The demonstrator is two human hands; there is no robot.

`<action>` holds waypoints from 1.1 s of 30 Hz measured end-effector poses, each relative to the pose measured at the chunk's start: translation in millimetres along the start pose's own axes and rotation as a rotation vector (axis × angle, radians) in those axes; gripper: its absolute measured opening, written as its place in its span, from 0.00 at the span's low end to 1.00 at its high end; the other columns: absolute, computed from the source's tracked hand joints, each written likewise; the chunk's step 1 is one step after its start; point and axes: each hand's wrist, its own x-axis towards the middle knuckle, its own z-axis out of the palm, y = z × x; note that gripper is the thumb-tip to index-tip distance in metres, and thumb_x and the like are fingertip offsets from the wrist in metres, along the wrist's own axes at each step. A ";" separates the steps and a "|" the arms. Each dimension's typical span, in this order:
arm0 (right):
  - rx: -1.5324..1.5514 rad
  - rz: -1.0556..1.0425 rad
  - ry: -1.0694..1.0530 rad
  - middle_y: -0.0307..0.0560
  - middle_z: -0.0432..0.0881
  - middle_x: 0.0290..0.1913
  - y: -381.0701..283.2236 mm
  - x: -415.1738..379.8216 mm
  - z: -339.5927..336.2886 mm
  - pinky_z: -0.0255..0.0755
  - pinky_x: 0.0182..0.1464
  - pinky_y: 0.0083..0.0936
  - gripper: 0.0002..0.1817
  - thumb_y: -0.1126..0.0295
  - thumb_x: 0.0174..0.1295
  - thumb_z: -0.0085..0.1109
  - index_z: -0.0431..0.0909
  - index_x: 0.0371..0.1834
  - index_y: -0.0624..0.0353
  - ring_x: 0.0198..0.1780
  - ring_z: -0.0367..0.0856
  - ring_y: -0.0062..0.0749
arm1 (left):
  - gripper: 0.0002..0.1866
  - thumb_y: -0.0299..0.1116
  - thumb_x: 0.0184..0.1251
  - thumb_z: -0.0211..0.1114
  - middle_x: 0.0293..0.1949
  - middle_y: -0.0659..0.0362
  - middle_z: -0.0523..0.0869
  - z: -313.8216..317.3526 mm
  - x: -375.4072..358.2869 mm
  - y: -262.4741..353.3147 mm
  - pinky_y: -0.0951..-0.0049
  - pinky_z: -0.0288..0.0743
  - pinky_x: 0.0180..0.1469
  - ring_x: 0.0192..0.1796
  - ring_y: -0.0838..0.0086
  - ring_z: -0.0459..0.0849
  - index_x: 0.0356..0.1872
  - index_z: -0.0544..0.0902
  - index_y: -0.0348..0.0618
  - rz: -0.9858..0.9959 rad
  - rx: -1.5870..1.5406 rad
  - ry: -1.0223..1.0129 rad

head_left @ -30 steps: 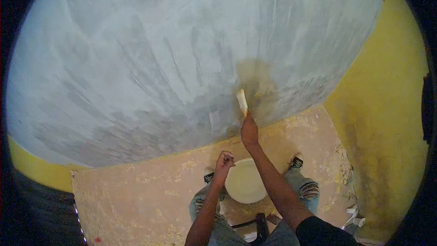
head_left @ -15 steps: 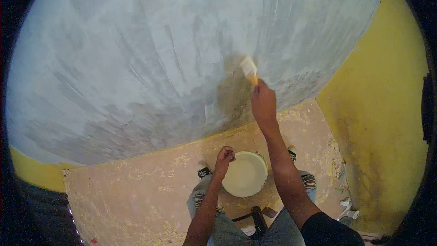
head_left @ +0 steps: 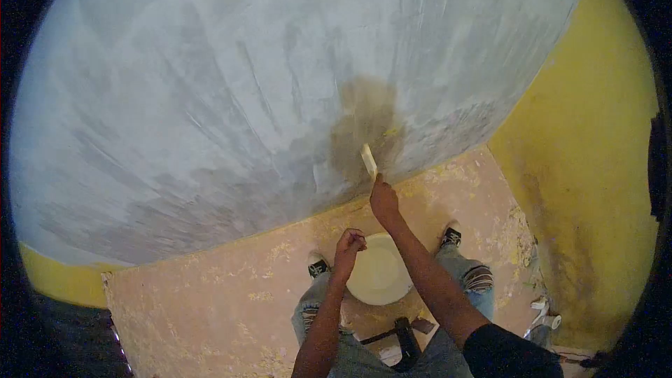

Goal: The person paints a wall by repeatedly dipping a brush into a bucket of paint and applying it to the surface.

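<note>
My right hand (head_left: 385, 203) is closed around the handle of a brush (head_left: 369, 161), whose pale head is at the lower part of the grey-white wall (head_left: 231, 84). Around and above the brush spreads a darker, brownish patch (head_left: 367, 112) on that wall. My left hand (head_left: 350, 241) is beside the left rim of a round bucket (head_left: 380, 273) of pale liquid, with its fingers curled together; whether they hold anything is too small to tell. The bucket stands on the floor between my legs.
A yellow wall (head_left: 581, 133) with brown stains rises on the right. The pinkish floor (head_left: 210, 308) has yellow flecks. A dark tool-like object (head_left: 406, 343) lies below the bucket, and small items (head_left: 546, 318) lie at the right wall's foot.
My right hand and the brush have moved down and slightly left along the wall. More of the brownish patch now shows. My left hand has barely moved.
</note>
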 end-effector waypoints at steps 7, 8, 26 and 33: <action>-0.043 -0.070 0.148 0.63 0.82 0.29 -16.4 32.7 -84.0 0.77 0.38 0.48 0.12 0.67 0.63 0.53 0.77 0.36 0.67 0.35 0.82 0.59 | 0.06 0.22 0.70 0.53 0.34 0.63 0.78 1.3 2.7 -2.9 0.74 0.76 0.45 0.37 0.78 0.78 0.43 0.75 0.43 -0.007 0.021 -0.029; 0.030 -0.078 0.227 0.63 0.81 0.29 -35.1 35.1 -117.9 0.76 0.37 0.48 0.12 0.67 0.64 0.52 0.78 0.35 0.67 0.35 0.82 0.59 | 0.06 0.22 0.70 0.53 0.34 0.62 0.78 2.1 1.8 -4.9 0.74 0.76 0.45 0.37 0.78 0.78 0.43 0.75 0.43 0.017 -0.024 -0.057; 0.053 0.044 -0.015 0.63 0.82 0.38 73.1 10.8 71.7 0.77 0.37 0.50 0.20 0.68 0.64 0.51 0.71 0.58 0.66 0.36 0.83 0.57 | 0.06 0.28 0.68 0.58 0.35 0.63 0.78 5.6 13.7 -25.6 0.74 0.76 0.46 0.38 0.76 0.78 0.44 0.75 0.44 -0.010 0.119 -0.086; 0.382 -0.223 0.124 0.41 0.74 0.17 78.9 96.6 -29.1 0.64 0.17 0.26 0.13 0.65 0.65 0.50 0.79 0.27 0.60 0.15 0.71 0.26 | 0.06 0.27 0.69 0.57 0.34 0.62 0.78 20.7 24.5 -6.9 0.73 0.76 0.47 0.38 0.76 0.79 0.44 0.75 0.43 -0.071 0.062 -0.005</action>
